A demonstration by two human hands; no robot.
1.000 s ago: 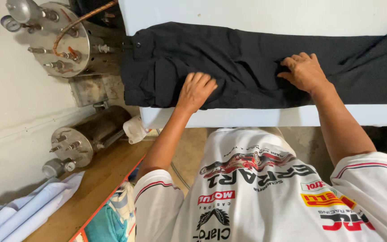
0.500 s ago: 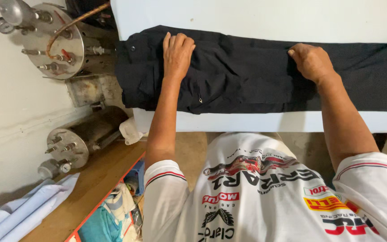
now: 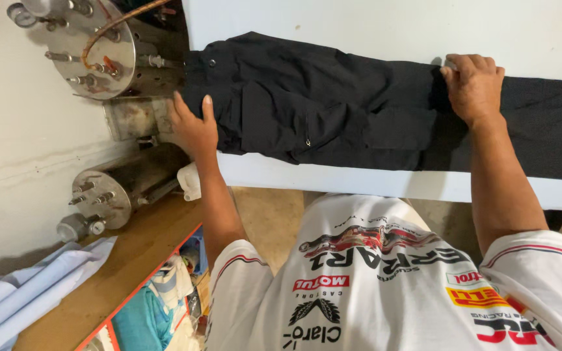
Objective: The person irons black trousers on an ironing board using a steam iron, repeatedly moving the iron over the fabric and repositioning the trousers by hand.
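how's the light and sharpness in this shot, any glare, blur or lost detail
Head view: even, soft light with no hard glare; the white board is bright but not blown out. The black trousers lose fold detail in the dark. Both hands, left and right, look sharp, with little motion blur. Slight wide-angle bend shows at the metal cylinders.

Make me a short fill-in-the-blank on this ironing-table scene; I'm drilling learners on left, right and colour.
1. The trousers spread on the white table are ____.
2. The ____ hand rests at their waist end.
3. The right hand presses on a trouser ____.
4. Two ____ metal tanks sit left of the table.

Missing words: black; left; leg; round
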